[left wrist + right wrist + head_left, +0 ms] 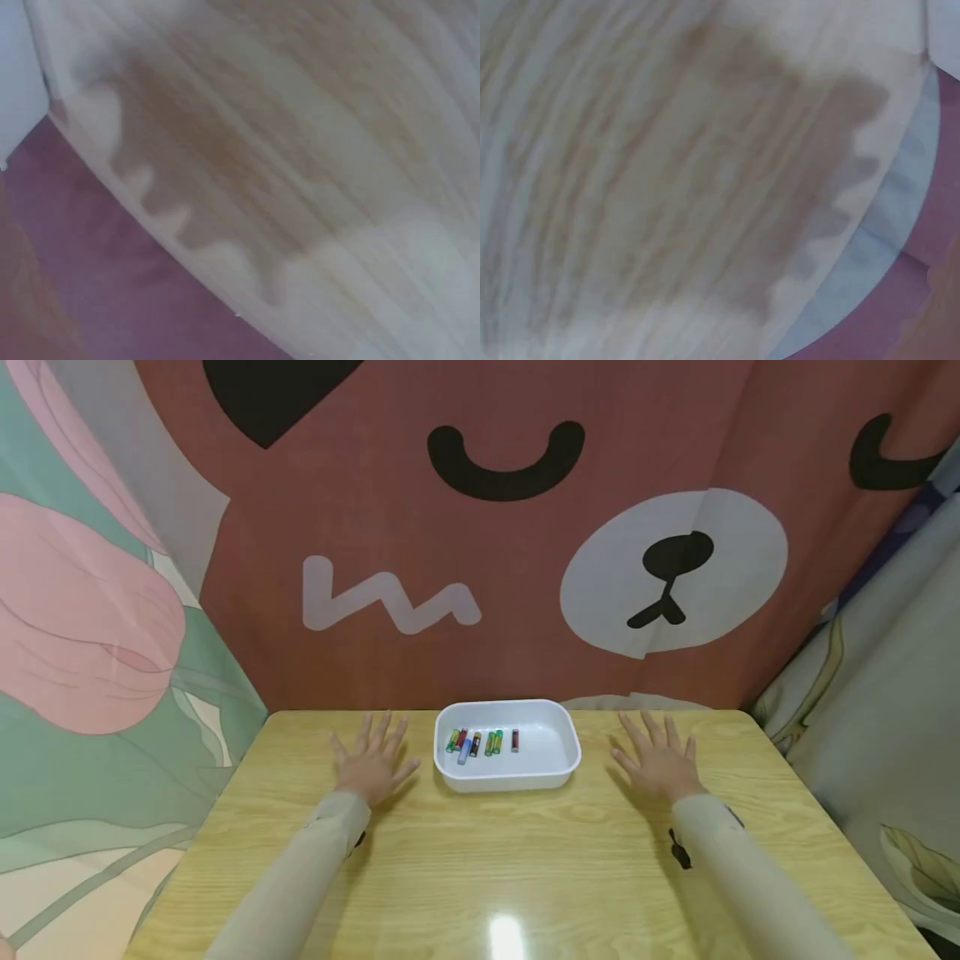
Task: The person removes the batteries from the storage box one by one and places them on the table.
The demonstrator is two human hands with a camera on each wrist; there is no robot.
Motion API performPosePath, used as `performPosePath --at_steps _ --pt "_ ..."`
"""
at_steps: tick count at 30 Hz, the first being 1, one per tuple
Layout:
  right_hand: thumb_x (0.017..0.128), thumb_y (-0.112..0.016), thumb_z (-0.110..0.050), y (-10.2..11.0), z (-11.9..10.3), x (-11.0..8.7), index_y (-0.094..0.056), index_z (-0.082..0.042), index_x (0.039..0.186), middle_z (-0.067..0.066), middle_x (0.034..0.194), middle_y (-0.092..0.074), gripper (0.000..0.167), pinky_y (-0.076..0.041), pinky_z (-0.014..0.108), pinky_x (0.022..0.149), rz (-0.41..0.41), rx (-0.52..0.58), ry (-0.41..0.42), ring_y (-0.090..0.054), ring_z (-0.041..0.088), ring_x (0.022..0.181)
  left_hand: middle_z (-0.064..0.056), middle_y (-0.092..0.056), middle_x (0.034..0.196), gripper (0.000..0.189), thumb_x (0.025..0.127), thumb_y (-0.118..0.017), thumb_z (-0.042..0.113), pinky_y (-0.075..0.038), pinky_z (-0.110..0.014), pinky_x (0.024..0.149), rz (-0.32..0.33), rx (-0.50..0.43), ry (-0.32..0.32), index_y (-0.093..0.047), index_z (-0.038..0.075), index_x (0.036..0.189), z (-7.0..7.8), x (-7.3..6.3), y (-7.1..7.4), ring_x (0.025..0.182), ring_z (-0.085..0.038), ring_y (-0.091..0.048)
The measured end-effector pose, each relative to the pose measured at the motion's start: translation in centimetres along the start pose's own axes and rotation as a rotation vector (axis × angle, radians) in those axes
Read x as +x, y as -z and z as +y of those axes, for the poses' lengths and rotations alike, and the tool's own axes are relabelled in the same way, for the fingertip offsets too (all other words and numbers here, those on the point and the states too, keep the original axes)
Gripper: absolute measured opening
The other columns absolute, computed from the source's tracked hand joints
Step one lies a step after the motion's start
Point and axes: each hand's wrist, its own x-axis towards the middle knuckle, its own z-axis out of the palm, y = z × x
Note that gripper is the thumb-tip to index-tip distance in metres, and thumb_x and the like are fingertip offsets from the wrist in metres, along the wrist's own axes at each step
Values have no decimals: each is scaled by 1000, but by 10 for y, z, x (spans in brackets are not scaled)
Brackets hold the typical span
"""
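A white rectangular tray [510, 783] stands near the far edge of the wooden table in the head view. Inside it lie several batteries: green-and-yellow ones [493, 742], a dark red one [515, 741], a black-and-orange one [476, 744] and a light blue one [464, 752], mostly in its left half. To the left of the tray my left hand [371, 767] is spread, palm down, holding nothing. On the tray's other side my right hand [660, 764] has its fingers splayed, also with nothing in it. Both wrist views show the hand's shadow on the wood.
The light wood table [487, 860] ends just behind the tray at a curtain [510, 652] with a printed bear face. Patterned fabric hangs at the left [90, 777] and right [885, 735]. A bright glare spot lies on the near tabletop.
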Motion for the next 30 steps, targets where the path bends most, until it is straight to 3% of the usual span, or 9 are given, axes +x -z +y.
performPosePath --at_steps 6,11,16,23,30 --pt "104 -34 -62 7 -10 3 -9 -30 165 20 169 1 74 11 81 107 -24 45 8 9 55 149 -6 -6 171 89 99 -42 66 16 -80 105 60 43 -24 -7 18 165 5 6 -1 156 -33 5" --pt "103 -28 -65 12 -19 4 -7 -28 165 19 169 4 75 4 83 107 -7 124 13 9 56 148 -3 -1 171 90 99 -39 69 11 -79 109 81 43 -61 -6 18 165 16 11 3 156 -30 6" --pt "104 -36 -61 19 -31 8 -9 -30 165 19 169 0 74 0 82 109 61 210 69 6 57 149 -3 0 171 90 99 -39 69 6 -76 113 84 17 -81 -10 14 165 31 15 9 157 -28 2" --pt "107 -49 -35 23 -58 17 -24 -20 163 25 165 -17 64 -8 76 114 183 244 194 -9 54 149 -6 -2 171 91 100 -41 66 9 -75 113 51 -32 -86 -7 11 164 48 16 15 157 -28 -2" --pt "106 -49 -39 25 -86 22 -32 -10 160 21 163 -28 63 -20 72 115 164 334 188 -23 46 148 -6 -1 171 94 99 -28 73 6 -74 114 33 -19 -105 -4 9 164 56 18 16 157 -27 -1"
